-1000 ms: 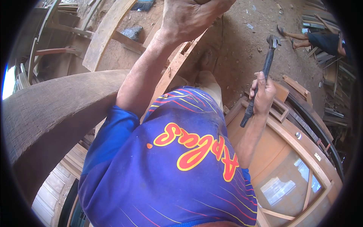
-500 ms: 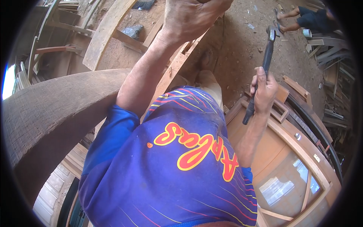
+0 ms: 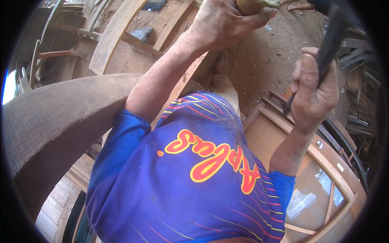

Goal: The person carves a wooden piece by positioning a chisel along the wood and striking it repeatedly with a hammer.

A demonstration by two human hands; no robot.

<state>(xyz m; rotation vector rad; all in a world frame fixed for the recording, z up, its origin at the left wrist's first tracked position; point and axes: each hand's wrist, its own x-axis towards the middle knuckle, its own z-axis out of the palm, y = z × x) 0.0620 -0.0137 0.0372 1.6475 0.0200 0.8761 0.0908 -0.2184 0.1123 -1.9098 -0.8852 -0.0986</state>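
Observation:
Near the top of the head view, my left hand (image 3: 221, 24) is closed around a thick, rounded wooden handle (image 3: 249, 6) with a pale, frayed end. The rest of that tool is out of view or behind the hand. On the right, my right hand (image 3: 314, 91) grips a hammer (image 3: 330, 44) by its dark handle, thumb along the shaft. The hammer is raised close to the camera and blurred, its head lost against the dark upper right edge. Below my left forearm runs a long wooden beam (image 3: 188, 79).
A big curved timber (image 3: 69, 109) stands close on my left. Framed wooden panels (image 3: 259, 137) with glass lean at the lower right. Planks (image 3: 111, 36) and scrap wood lie about on the dirt floor (image 3: 259, 60). Another person's leg (image 3: 300, 7) shows at the top right.
My right hand has risen with the hammer, outward to the right and nearer the camera. My left hand has shifted right and slightly down, bringing the wooden handle's frayed end into view.

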